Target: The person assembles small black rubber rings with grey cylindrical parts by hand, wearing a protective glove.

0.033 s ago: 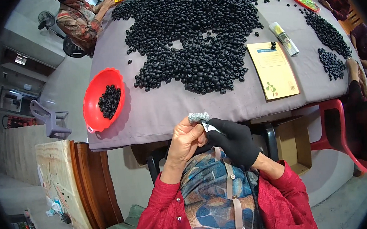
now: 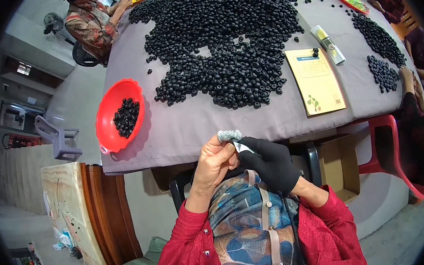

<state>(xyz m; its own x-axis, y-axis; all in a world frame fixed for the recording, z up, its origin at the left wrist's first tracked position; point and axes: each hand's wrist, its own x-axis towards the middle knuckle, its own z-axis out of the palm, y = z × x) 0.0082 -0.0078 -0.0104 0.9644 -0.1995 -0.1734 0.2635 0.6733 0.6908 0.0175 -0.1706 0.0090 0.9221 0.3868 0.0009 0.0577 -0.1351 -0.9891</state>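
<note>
Both of my hands meet just in front of the table's near edge. My left hand is bare apart from a grey speckled finger cover on one finger. Its thumb and fingers are pinched together, and whatever lies between them is mostly hidden. A black glove covers my right hand, closed around a small pale, pointed flat piece that sticks out toward the left fingertips. Farther off, a big heap of small black bead-like pieces with holes spreads over the table. A red scalloped basin at the left contains more such pieces.
A yellow notebook lies right of the heap, beside a clear plastic-wrapped roll. Smaller black piles sit near another person's hand at right. One person works at the far left. A red plastic chair stands right.
</note>
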